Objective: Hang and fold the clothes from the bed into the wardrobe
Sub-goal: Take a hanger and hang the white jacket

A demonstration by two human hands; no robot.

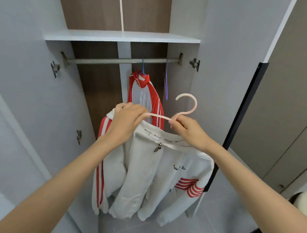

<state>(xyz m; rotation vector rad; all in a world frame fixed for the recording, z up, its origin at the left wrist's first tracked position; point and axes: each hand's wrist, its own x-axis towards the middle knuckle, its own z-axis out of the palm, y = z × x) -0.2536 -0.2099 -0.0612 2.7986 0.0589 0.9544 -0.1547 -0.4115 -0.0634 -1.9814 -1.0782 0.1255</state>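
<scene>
A white zip hoodie with red sleeve stripes hangs from a pale pink hanger that I hold in front of the open wardrobe. My left hand grips the hanger's left arm together with the hoodie's shoulder. My right hand pinches the hanger at the base of its hook. The hook points up, below the metal rail. On the rail hang a red and white jacket on a blue hanger and a bare purple hanger.
A white shelf runs above the rail. Both wardrobe doors stand open, the left door and the right door. A black-edged panel stands to the right. Grey tiled floor lies below.
</scene>
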